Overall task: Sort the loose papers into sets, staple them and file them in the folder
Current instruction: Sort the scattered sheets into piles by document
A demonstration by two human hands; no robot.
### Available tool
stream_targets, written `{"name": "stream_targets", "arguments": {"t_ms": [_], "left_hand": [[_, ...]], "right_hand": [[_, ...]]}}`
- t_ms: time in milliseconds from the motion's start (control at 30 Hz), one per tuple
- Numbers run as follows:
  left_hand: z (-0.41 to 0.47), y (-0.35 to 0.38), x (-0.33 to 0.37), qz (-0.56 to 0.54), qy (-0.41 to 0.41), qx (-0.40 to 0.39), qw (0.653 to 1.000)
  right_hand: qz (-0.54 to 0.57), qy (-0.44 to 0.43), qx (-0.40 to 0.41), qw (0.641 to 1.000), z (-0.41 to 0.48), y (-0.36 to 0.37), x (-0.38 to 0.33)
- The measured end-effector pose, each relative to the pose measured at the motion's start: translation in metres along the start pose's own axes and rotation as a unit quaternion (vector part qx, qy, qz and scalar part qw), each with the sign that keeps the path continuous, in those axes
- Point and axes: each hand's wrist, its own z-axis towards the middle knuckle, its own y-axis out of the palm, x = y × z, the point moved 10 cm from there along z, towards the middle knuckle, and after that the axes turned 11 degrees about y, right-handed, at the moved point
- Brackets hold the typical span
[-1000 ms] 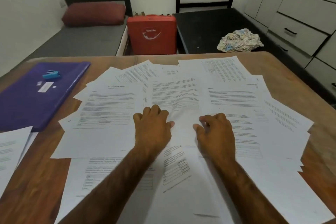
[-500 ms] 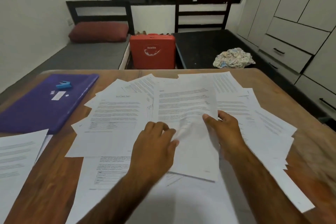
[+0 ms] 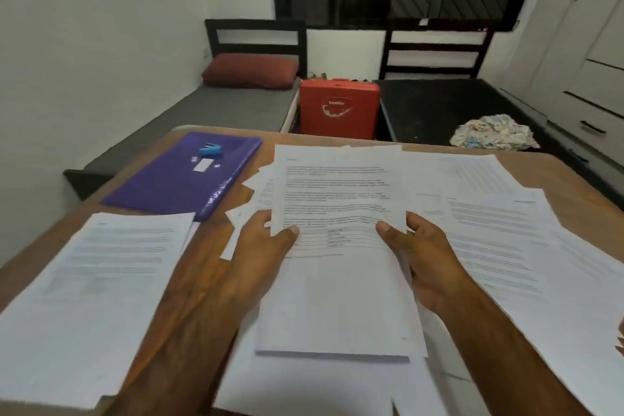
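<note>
Holding a printed sheet (image 3: pixel 337 199) up off the table (image 3: pixel 580 179) w/ both hands, mid-frame, tilted toward the camera. On its left edge, left hand (image 3: pixel 266 246) pinching: thumb on the print side, fingers curled behind. On the right edge, right hand (image 3: pixel 429 257) pinching the same way, thumb on top, rest tucked under. Possibly more than one page in the grip; lower edge too blurred to count.

Under and around it, loose papers (image 3: pixel 506 230) spread over the table's centre and right side, overlapping, a few corners poking out left of the held page. Separate stack (image 3: pixel 101 280) at near left, flat, apart from the spread. Purple folder (image 3: pixel 182 179) at far left of the table, closed, flat, just beyond that stack. Small blue stapler (image 3: pixel 210 149) on top of the folder near its far end, w/ a white label (image 3: pixel 202 165) just beside it.

Beyond the table: red case (image 3: pixel 339 108) upright betw. a grey bed (image 3: pixel 219 111) and a black bed (image 3: pixel 432 111); dark red pillow (image 3: pixel 250 73) on the grey one, crumpled cloth (image 3: pixel 493 132) on the black one.
</note>
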Motion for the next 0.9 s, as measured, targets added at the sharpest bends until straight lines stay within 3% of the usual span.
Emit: {"name": "stream_targets", "arguments": {"t_ms": [133, 200, 400, 533, 567, 667, 700, 767, 900], "left_hand": [[-0.005, -0.092, -0.022, 0.038, -0.022, 0.055, 0.998], [-0.008, -0.150, -0.036, 0.108, -0.035, 0.093, 0.989], [-0.019, -0.307, -0.071, 0.325, -0.047, 0.176, 0.928], [-0.014, -0.342, -0.082, 0.361, -0.037, 0.104, 0.926], [-0.013, -0.342, -0.079, 0.408, -0.042, 0.085, 0.908], [-0.017, -0.342, -0.061, 0.622, -0.101, 0.132, 0.766], [-0.017, -0.332, -0.053, 0.648, -0.116, 0.141, 0.740], [-0.010, -0.299, -0.039, 0.632, -0.077, 0.136, 0.759], [0.010, -0.175, -0.019, 0.523, -0.007, 0.037, 0.852]], "right_hand": [[-0.104, 0.030, -0.027, 0.994, 0.011, 0.083, 0.029], [-0.178, 0.052, -0.046, 0.982, 0.019, 0.132, 0.053], [-0.298, 0.054, -0.115, 0.946, 0.032, 0.275, 0.114], [-0.356, 0.082, -0.138, 0.921, 0.036, 0.326, 0.139], [-0.379, 0.079, -0.129, 0.913, 0.037, 0.329, 0.140], [-0.452, 0.026, -0.056, 0.890, 0.040, 0.316, 0.130], [-0.465, 0.010, -0.022, 0.885, 0.041, 0.306, 0.124], [-0.472, -0.017, 0.025, 0.881, 0.040, 0.286, 0.114], [-0.458, -0.071, 0.067, 0.884, 0.032, 0.233, 0.081]]}}
